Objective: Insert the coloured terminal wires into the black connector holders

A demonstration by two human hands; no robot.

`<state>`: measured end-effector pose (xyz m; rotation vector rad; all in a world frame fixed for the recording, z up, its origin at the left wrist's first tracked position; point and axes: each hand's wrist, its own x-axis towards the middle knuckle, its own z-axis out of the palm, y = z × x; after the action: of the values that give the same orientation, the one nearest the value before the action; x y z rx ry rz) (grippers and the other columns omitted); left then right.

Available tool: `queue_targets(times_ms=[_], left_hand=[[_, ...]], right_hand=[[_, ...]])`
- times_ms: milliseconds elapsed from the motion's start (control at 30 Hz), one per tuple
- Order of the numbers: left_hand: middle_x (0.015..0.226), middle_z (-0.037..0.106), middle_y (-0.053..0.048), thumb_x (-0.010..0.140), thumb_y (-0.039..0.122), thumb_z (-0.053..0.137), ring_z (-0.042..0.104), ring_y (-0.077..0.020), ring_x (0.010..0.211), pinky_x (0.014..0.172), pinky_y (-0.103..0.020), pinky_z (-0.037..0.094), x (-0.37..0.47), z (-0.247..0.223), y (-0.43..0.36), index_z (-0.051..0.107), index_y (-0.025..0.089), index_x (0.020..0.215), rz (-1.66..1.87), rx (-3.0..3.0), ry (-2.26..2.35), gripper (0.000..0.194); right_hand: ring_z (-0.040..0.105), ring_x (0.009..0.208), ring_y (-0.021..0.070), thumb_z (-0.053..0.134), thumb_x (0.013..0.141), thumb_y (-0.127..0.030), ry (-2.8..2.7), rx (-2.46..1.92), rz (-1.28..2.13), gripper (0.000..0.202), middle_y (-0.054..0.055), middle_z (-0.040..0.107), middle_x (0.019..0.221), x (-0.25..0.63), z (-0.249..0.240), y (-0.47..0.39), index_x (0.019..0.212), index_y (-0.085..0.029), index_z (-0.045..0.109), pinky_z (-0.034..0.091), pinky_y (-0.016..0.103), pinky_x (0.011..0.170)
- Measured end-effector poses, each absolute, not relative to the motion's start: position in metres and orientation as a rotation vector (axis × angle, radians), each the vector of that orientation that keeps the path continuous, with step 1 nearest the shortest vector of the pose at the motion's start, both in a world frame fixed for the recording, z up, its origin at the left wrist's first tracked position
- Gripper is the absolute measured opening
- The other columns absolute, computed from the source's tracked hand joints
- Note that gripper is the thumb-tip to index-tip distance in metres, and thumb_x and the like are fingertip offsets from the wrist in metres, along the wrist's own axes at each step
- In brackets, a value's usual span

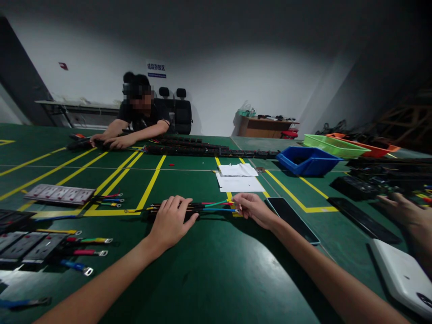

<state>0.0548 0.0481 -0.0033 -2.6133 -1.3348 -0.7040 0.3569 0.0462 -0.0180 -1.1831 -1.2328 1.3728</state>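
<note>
In the head view, my left hand (171, 220) lies over a bundle of wires on a small black part, with its fingers curled across it and the thumb along the near side. The part is mostly hidden beneath the palm. Green, red and blue wires (216, 209) run from it to the right. A ring terminal (130, 210) sticks out on its left side. My right hand (251, 209) is closed in a pinch at the right ends of these wires. Its fingertips cover what exactly they grip.
Socket strips (60, 194) with ring-ended leads lie at left. A phone (293, 220) is beside my right forearm, and paper sheets (239, 182) lie beyond. A blue bin (307, 161) stands farther right. A co-worker (141, 112) works opposite; another person's hand (408, 216) reaches in at right.
</note>
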Motion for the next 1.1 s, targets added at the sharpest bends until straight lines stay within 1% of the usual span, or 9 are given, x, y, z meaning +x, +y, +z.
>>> queue_targets(times_ms=[67,133,300,500,733,933,1033,1100], left_hand=[[0.110,0.062,-0.011,0.096,0.045,0.052,0.057,-0.0279,0.101,0.088,-0.046,0.047,0.055,-0.003,0.048,0.061,0.015,0.125,-0.703,-2.615,-1.334,0.042],[0.110,0.063,-0.011,0.096,0.045,0.052,0.057,-0.0279,0.102,0.089,-0.046,0.047,0.055,-0.003,0.049,0.061,0.015,0.125,-0.699,-2.617,-1.329,0.043],[0.110,0.062,-0.012,0.097,0.046,0.052,0.057,-0.0279,0.102,0.089,-0.046,0.047,0.054,-0.004,0.050,0.061,0.014,0.126,-0.691,-2.627,-1.315,0.044],[0.110,0.062,-0.012,0.097,0.047,0.051,0.057,-0.0281,0.102,0.088,-0.046,0.047,0.055,-0.003,0.050,0.060,0.014,0.127,-0.671,-2.634,-1.325,0.045],[0.108,0.062,-0.012,0.097,0.046,0.051,0.057,-0.0290,0.101,0.087,-0.047,0.047,0.056,-0.002,0.049,0.061,0.013,0.125,-0.676,-2.607,-1.303,0.044],[0.109,0.062,-0.012,0.097,0.046,0.051,0.057,-0.0288,0.100,0.088,-0.047,0.047,0.056,-0.002,0.050,0.060,0.013,0.126,-0.675,-2.618,-1.299,0.045],[0.110,0.062,-0.012,0.097,0.046,0.051,0.057,-0.0283,0.101,0.088,-0.047,0.048,0.055,-0.003,0.050,0.060,0.014,0.126,-0.693,-2.629,-1.303,0.044],[0.110,0.062,-0.012,0.097,0.046,0.051,0.057,-0.0281,0.101,0.089,-0.047,0.048,0.055,-0.003,0.050,0.060,0.014,0.127,-0.694,-2.635,-1.306,0.044]], right_hand=[[0.051,0.051,0.0066,0.081,0.075,-0.048,-1.207,-1.164,1.388,0.038,-0.003,0.057,0.066,0.358,-0.017,0.046,0.092,-0.018,0.066,0.037,0.014,0.038],[0.052,0.053,0.0071,0.082,0.073,-0.044,-1.201,-1.152,1.402,0.040,-0.004,0.058,0.067,0.358,-0.017,0.046,0.099,-0.019,0.065,0.037,0.014,0.039],[0.051,0.051,0.0061,0.080,0.073,-0.041,-1.234,-1.160,1.407,0.032,-0.002,0.060,0.068,0.359,-0.016,0.046,0.088,-0.017,0.066,0.037,0.014,0.039],[0.053,0.050,0.0062,0.079,0.073,-0.036,-1.228,-1.148,1.437,0.026,-0.003,0.061,0.063,0.361,-0.016,0.046,0.086,-0.017,0.066,0.039,0.014,0.039],[0.060,0.050,0.0088,0.083,0.069,-0.037,-1.198,-1.140,1.427,0.029,-0.001,0.064,0.064,0.363,-0.018,0.047,0.082,-0.016,0.068,0.042,0.015,0.039],[0.063,0.052,0.0100,0.085,0.068,-0.036,-1.185,-1.128,1.447,0.030,-0.001,0.064,0.062,0.366,-0.018,0.046,0.084,-0.016,0.069,0.045,0.015,0.041],[0.062,0.053,0.0082,0.086,0.067,-0.033,-1.197,-1.120,1.467,0.029,0.000,0.066,0.067,0.368,-0.017,0.046,0.084,-0.015,0.069,0.047,0.014,0.043],[0.064,0.055,0.0084,0.087,0.066,-0.030,-1.212,-1.110,1.481,0.031,0.000,0.068,0.072,0.368,-0.017,0.046,0.087,-0.015,0.070,0.048,0.014,0.044]])
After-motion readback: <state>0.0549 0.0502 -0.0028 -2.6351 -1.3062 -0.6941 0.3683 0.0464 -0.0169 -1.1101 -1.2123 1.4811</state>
